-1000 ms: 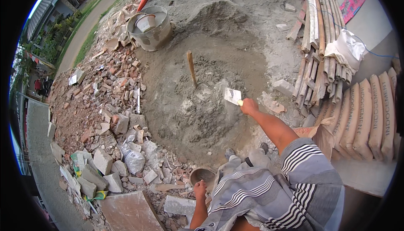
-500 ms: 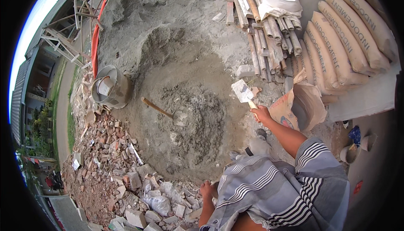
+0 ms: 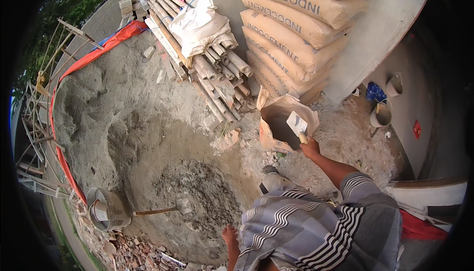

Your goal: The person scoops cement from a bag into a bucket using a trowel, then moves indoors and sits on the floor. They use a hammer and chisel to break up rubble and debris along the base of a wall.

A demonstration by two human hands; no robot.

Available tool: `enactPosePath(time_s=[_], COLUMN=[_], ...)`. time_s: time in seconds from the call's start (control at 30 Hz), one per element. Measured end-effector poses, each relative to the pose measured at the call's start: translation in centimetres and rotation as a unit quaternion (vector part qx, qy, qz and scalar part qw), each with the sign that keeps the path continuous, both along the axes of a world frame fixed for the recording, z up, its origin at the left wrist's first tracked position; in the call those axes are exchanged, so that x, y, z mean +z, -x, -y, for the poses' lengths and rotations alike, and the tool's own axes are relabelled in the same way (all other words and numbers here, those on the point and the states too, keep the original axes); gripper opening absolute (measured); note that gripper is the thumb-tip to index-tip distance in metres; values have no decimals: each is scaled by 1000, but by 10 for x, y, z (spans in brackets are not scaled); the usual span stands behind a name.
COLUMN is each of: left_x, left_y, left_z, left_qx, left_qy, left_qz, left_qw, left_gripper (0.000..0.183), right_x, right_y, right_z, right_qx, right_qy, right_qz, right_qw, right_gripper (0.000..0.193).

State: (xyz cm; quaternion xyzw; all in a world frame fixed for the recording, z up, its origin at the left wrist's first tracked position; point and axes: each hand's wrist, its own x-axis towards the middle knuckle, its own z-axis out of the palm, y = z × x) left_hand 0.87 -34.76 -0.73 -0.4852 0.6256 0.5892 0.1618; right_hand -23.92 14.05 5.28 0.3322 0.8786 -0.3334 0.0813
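Observation:
My right hand (image 3: 309, 148) is closed round the wooden handle of a trowel (image 3: 296, 123). The trowel's broad, pale-smeared blade is over the mouth of an open brown paper cement bag (image 3: 268, 131) with grey powder inside. My left hand (image 3: 229, 234) hangs low beside my striped shirt, fingers curled and nothing visible in them. Left of it lies a heap of wet grey mortar (image 3: 197, 192), and a tool with a wooden handle (image 3: 154, 212) sticks out of it; the tool's head is mostly buried.
A grey bucket (image 3: 109, 211) stands left of the mortar, with broken bricks (image 3: 148, 253) below it. Stacked full cement bags (image 3: 296, 39) rise beyond the open bag, next to bundled bamboo poles (image 3: 212, 81). Sand (image 3: 94, 108) fills the far left. More buckets (image 3: 380, 115) stand at right.
The trowel in my right hand has moved from beside the mortar to over the open cement bag. My view has turned right. My left hand stays low and curled.

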Motion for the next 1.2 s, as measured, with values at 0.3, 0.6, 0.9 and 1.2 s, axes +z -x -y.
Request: enactPosePath(time_s=[0.3, 0.6, 0.9, 1.2], left_x=[36, 33, 11, 10], left_y=[65, -24, -67, -40], left_z=[-48, -99, -136, -143], left_qx=[47, 72, 71, -47], left_qy=[4, -4, 19, 50], left_qz=[-2, 183, 261, 293], left_qw=[999, 980, 962, 954], left_gripper=[23, 27, 33, 35], right_x=[-50, -186, -383, -307], right_y=[58, 109, 120, 139], right_z=[-37, -44, -42, -5], right_qx=[9, 102, 192, 282], right_qy=[90, -32, -102, -10], right_qz=[204, 318, 218, 218], right_qw=[975, 942, 951, 934], right_gripper=[38, 34, 26, 37])
